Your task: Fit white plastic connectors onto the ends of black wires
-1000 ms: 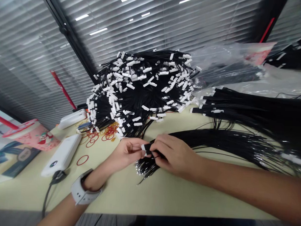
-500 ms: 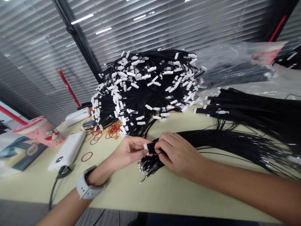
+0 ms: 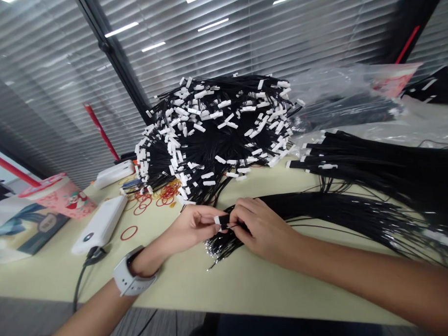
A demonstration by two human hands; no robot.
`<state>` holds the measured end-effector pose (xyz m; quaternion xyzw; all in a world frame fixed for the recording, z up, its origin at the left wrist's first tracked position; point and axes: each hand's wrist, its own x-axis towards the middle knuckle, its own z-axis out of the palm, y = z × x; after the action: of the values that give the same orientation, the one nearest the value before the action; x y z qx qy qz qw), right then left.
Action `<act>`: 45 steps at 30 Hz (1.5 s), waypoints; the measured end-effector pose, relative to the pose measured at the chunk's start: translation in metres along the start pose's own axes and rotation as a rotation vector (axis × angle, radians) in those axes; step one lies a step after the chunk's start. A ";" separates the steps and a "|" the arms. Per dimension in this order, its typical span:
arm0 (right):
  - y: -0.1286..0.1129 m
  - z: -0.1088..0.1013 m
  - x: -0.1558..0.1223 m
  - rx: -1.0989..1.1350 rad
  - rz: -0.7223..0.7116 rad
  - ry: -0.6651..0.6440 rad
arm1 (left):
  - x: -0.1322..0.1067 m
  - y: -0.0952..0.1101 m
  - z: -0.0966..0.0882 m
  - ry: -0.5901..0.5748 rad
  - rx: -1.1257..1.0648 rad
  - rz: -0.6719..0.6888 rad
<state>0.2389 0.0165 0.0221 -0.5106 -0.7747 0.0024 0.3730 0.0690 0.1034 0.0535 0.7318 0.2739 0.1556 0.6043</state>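
My left hand [image 3: 196,226] pinches a small white connector [image 3: 219,221] between thumb and fingers; a short black piece runs from it toward the other hand. My right hand [image 3: 260,225] is closed on a thin black wire [image 3: 233,226] beside the connector, its fingertips almost touching the left ones. Under both hands lies a long bundle of black wires [image 3: 318,205], with shiny bare metal tips [image 3: 215,251] fanned out at its left end. Just behind stands a large heap of black cables with white connectors [image 3: 218,128].
Red and yellow rubber bands [image 3: 168,193] lie left of the heap. A white power bank [image 3: 100,225] with a black cable, a pink cup [image 3: 63,194] and a tissue pack [image 3: 27,227] are at the left. More black cables [image 3: 374,158] and clear plastic bags [image 3: 333,88] are on the right.
Both hands stay nearly in place at the connector. The right fingertips have shifted slightly around the wire, and the view has moved a little.
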 end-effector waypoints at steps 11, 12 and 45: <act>0.003 0.006 -0.002 -0.138 -0.214 0.045 | -0.003 0.001 0.005 -0.053 0.070 -0.008; 0.003 0.006 -0.002 -0.154 -0.226 0.052 | -0.003 0.002 0.006 -0.058 0.080 -0.004; 0.011 -0.040 0.006 0.365 0.209 0.162 | 0.008 0.046 0.029 0.135 -0.010 0.315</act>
<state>0.2698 0.0114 0.0500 -0.5105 -0.6718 0.1403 0.5180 0.1014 0.0798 0.0912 0.7504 0.1952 0.2985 0.5565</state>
